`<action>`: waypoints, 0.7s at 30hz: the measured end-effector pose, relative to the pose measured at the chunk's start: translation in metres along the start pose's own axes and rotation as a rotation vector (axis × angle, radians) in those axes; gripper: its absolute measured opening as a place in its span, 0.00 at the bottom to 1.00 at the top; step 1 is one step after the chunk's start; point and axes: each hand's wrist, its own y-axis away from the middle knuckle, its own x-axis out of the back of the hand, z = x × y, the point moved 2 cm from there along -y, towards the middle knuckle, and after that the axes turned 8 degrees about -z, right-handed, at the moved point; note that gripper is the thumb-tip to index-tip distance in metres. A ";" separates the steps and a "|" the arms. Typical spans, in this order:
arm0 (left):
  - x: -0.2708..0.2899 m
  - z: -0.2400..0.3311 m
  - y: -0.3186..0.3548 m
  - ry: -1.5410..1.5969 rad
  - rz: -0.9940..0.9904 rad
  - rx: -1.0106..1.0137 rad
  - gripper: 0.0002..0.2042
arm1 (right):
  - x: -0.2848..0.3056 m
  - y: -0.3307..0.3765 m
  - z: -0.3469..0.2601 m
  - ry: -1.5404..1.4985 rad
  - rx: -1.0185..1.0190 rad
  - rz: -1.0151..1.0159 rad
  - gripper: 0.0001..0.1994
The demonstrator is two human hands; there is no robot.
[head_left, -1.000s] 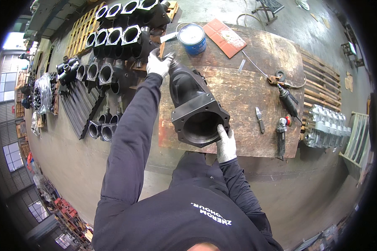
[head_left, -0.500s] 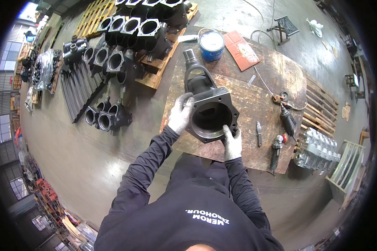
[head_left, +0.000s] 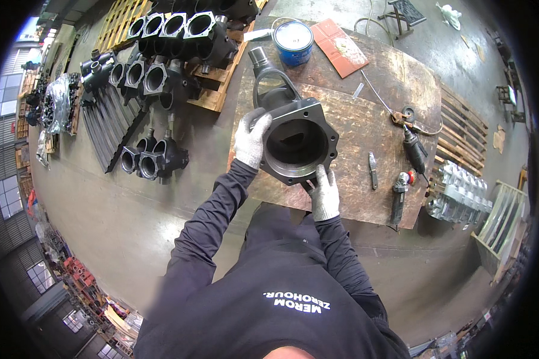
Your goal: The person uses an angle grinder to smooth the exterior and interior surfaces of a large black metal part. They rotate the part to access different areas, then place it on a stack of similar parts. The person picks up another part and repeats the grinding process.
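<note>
Nearest to us, our right hand (head_left: 325, 194) in its grey work glove sits at six o'clock of the black cast housing (head_left: 296, 143), fingers curled onto the lower edge of its flange and gripping it. At about nine o'clock of the same flange our left hand (head_left: 250, 140), gloved too, is wrapped over the rim, fingers closed on the metal. So we hold the housing with both hands, its wide round mouth tipped up toward us and its narrower neck running away toward eleven o'clock. It rests on the brown wooden worktop (head_left: 365, 119), near the edge closest to us.

As far as we can judge, the part is up on the worktop and turned with its bore open to view; whatever is to be done inside or around that bore looks not yet begun, since no tool is in our hands.

At three o'clock of the housing lie a small hand tool (head_left: 373, 170), then an angle grinder (head_left: 399, 191) and a second power tool (head_left: 414, 149) with its cable. Farther off, toward twelve o'clock, stand a blue tin (head_left: 293, 42) and a red flat sheet (head_left: 341, 46).

Beyond the worktop, at ten to eleven o'clock, more black castings (head_left: 179, 36) sit on wooden pallets (head_left: 218, 90), and another pair of castings (head_left: 153, 160) lies on the concrete floor (head_left: 102, 227).
</note>
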 end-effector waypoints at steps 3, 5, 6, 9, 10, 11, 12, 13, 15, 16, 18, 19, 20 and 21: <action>-0.010 -0.001 0.004 0.016 0.027 -0.029 0.22 | -0.007 0.002 -0.008 0.010 0.041 0.063 0.30; -0.020 -0.005 0.007 -0.017 0.100 -0.062 0.22 | -0.006 -0.006 -0.016 0.105 0.084 0.065 0.32; -0.025 -0.009 0.010 -0.029 0.139 -0.072 0.23 | -0.004 -0.015 -0.021 0.230 0.133 0.175 0.35; -0.043 -0.023 0.014 0.014 0.308 -0.028 0.25 | 0.003 -0.045 -0.037 0.443 0.241 0.191 0.40; -0.052 -0.029 0.016 0.057 0.352 -0.035 0.27 | 0.005 -0.058 -0.043 0.466 0.278 0.166 0.41; -0.059 -0.032 0.014 0.019 0.437 -0.034 0.23 | 0.007 -0.073 -0.051 0.562 0.273 0.281 0.38; -0.066 -0.035 0.017 -0.067 0.488 -0.008 0.25 | 0.009 -0.087 -0.062 0.579 0.333 0.198 0.37; -0.071 -0.037 0.024 -0.160 0.539 0.076 0.27 | 0.011 -0.099 -0.073 0.602 0.395 0.100 0.36; -0.081 -0.037 0.033 -0.087 0.460 0.081 0.34 | 0.010 -0.129 -0.097 0.753 0.359 0.082 0.33; -0.087 -0.037 0.039 -0.060 0.485 0.133 0.37 | 0.004 -0.142 -0.109 0.808 0.410 -0.011 0.32; -0.106 -0.038 0.053 0.027 0.501 0.128 0.47 | -0.014 -0.163 -0.135 0.927 0.402 -0.229 0.27; -0.114 -0.038 0.053 0.106 0.493 0.131 0.49 | -0.027 -0.171 -0.145 0.959 0.349 -0.326 0.26; -0.122 -0.041 0.056 0.110 0.497 0.177 0.52 | -0.042 -0.177 -0.154 1.044 0.258 -0.392 0.24; -0.129 -0.046 0.058 0.213 0.494 0.209 0.56 | -0.060 -0.180 -0.159 1.113 0.160 -0.448 0.23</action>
